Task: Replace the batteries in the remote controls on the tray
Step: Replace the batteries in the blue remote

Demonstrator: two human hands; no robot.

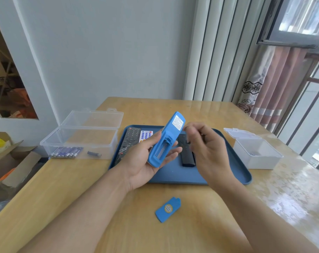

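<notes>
My left hand holds a blue remote tilted above the blue tray, back side up, with its battery compartment open. The blue battery cover lies on the table in front of the tray. Just right of the remote, my right hand has its fingers pinched on a small dark battery, which is blurred and mostly hidden. On the tray lie a black remote, a white remote with coloured buttons and a slim black remote.
A clear open box left of the tray holds several blue batteries and one apart. A small white open box stands right of the tray. Cardboard boxes sit on the floor beyond the table's left edge.
</notes>
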